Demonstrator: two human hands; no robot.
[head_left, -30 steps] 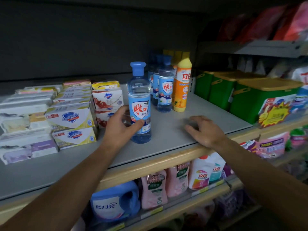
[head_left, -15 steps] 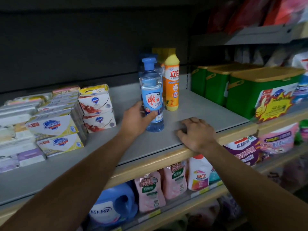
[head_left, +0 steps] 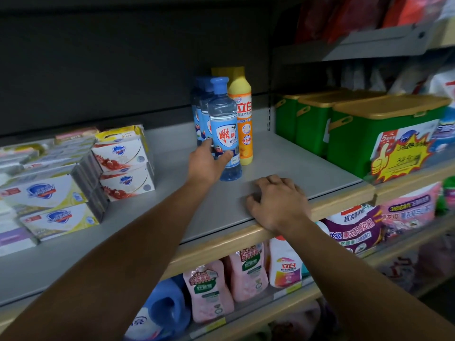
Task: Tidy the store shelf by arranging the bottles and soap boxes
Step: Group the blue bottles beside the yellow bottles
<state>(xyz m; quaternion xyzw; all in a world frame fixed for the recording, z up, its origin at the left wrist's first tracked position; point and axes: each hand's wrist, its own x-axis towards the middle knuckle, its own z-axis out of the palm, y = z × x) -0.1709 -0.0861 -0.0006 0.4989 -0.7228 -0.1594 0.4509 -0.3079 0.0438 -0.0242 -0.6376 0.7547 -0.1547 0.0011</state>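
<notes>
A clear blue bottle with a blue cap stands upright on the grey shelf, at the front of a row of like blue bottles. My left hand grips its lower part, thumb in front and fingers behind. A yellow-orange bottle stands right beside it, with more yellow ones behind. Stacked soap boxes fill the shelf's left side. My right hand rests on the shelf's front edge, fingers loosely bent, holding nothing.
Green tubs with gold lids stand to the right of the bottles. A wooden lip runs along the shelf front. Pink and white detergent bottles and packets sit on the shelf below. Another shelf hangs at the upper right.
My left hand has slid the blue bottle rightward and back until it stands in line in front of the other blue bottles, next to the yellow one. My right hand stayed on the shelf edge.
</notes>
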